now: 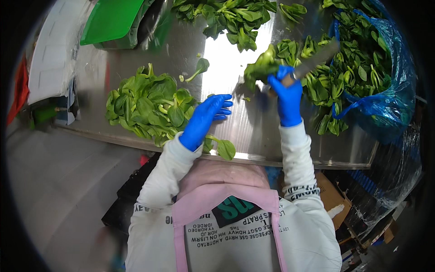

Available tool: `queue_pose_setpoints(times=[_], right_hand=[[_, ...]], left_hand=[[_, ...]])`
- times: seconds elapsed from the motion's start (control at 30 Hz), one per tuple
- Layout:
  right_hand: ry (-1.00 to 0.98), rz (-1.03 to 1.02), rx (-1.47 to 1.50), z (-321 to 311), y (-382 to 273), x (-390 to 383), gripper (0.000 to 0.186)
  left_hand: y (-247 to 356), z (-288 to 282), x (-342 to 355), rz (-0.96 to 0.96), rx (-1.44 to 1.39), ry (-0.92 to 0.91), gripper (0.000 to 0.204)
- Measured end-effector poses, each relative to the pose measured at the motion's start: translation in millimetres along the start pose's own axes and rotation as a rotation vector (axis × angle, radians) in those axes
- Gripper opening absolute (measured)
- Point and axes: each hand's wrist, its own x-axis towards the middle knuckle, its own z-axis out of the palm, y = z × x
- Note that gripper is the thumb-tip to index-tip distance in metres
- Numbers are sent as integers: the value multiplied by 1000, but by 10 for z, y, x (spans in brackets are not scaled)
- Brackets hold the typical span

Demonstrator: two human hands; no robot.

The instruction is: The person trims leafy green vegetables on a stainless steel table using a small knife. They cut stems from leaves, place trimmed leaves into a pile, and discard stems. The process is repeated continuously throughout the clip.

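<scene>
My left hand [206, 119], in a blue glove, has its fingers stretched out beside a pile of bok choy leaves [145, 102] on the steel table [253, 140]. The gloved right hand [288, 97] is closed round the handle of a knife [319, 59], whose blurred blade points far right. A bok choy head [260, 70] is at that hand's fingers on the left side; I cannot tell whether they grip it too. Between the hands and farther back lies a loose leaf [199, 69] with small trimmed bits.
An open blue plastic bag [392, 111] full of bok choy stands at the right, with more heads [319, 86] spilling beside it. Another heap [238, 20] lies at the far edge. A green container [111, 22] sits far left, near white boxes [54, 50].
</scene>
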Motion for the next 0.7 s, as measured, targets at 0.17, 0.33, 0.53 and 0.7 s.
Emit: queue_pose_setpoints(times=[0.17,0.33,0.53,0.7], right_hand=[[-156,118,238,-92,-66,-720,25],[-293,137,168,-403,117,-1007,19],[-71,387,118,-653,-123,-941,14],[-169,333,30,-482,-234,-921,26]], left_hand=[[-236,406,169,-55,-409,-76,53],[-290,451,159,-69,-336,-148,44],[-294,491,176,-43,-308,-39,37],[-263,618,84,-255,-251,-107,35]])
